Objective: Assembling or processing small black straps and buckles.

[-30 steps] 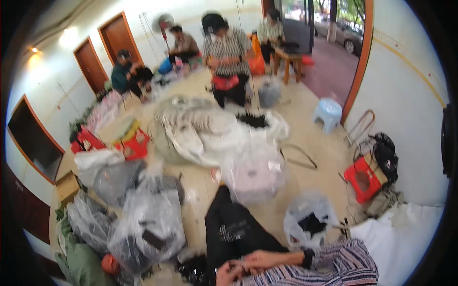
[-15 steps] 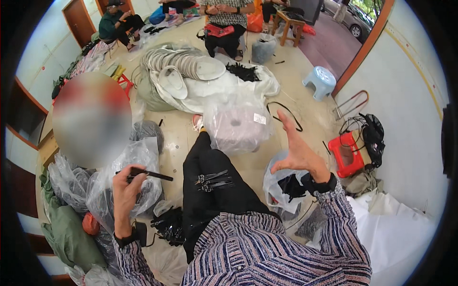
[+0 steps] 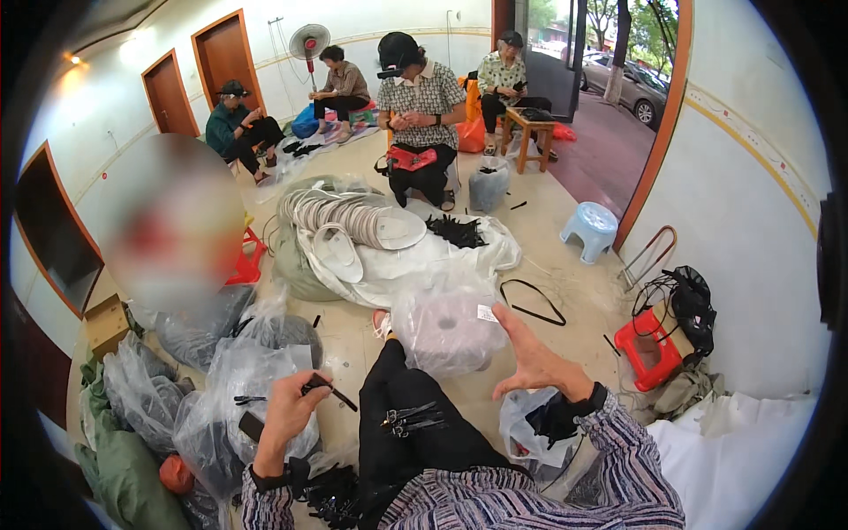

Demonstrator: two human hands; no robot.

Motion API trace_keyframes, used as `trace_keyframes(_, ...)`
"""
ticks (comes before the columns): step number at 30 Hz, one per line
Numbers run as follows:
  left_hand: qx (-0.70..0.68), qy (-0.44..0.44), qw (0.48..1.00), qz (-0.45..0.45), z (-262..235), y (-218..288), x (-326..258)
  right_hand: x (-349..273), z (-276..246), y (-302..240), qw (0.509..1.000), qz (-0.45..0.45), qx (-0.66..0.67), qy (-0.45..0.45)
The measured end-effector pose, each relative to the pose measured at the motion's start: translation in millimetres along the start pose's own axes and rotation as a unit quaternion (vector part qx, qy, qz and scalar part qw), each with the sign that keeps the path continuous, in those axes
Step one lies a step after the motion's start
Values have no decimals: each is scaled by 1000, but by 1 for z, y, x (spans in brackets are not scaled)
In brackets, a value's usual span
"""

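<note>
My left hand (image 3: 290, 413) pinches a short black strap (image 3: 343, 397) between thumb and fingers, over clear plastic bags at my left. Raised on the other side, my right hand (image 3: 546, 364) is open and holds nothing, its thumb and fingers spread apart. Several black straps with metal buckles (image 3: 412, 420) lie across my thigh. In front of my knees is a pinkish roll wrapped in clear plastic (image 3: 446, 334). Below my right hand sits a plastic bag (image 3: 521, 424) with black pieces in it. More black straps (image 3: 334, 496) are heaped beside my left leg.
Ahead, stacked pale oval pieces (image 3: 353, 219) lie on white sheeting (image 3: 397, 274). A blue stool (image 3: 590, 231) and a red stool (image 3: 649, 349) stand to the right. Several people sit working farther back, one person (image 3: 420, 115) directly ahead. Filled bags (image 3: 141, 389) crowd the left.
The view has tilted upward, so more of the room and people shows. My left hand still holds the black strap, and my right hand stays open.
</note>
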State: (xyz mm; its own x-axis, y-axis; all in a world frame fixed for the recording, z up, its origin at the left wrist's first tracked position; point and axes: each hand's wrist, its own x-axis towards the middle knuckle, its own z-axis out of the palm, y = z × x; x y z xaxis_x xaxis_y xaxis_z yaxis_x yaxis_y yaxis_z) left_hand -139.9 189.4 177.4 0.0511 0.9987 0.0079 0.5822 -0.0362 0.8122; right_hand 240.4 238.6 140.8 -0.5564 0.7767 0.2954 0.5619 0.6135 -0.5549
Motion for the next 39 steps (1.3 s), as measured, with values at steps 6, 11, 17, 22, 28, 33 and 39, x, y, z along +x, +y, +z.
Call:
trace_keyframes(6, -100, -26, 995, -2, 11, -18, 2, 0, 3, 2, 1000, 0, -3, -9)
trace_keyframes(11, -123, -35, 991, -33, 7, -22, 0, 3, 1, -6, 1000, -9, -8, -4)
trace_keyframes(17, -193, -22, 979, -66, 10, -15, 3, -5, -1, 4, 999, -2, -43, 3)
trace_keyframes(22, -203, -8, 976, -75, 11, -13, -5, 51, 24, -20, 998, -60, -4, -33)
trace_keyframes(28, -306, -2, 951, -46, 28, 14, 9, 88, -22, -7, 993, -104, -47, -1)
trace_keyframes(33, -313, 42, 948, -51, 12, -10, -1, 71, -25, 31, 996, 49, -69, 18)
trace_keyframes(39, -361, 38, 928, -86, 33, -25, -9, 51, 31, -22, 988, -41, 61, -137)
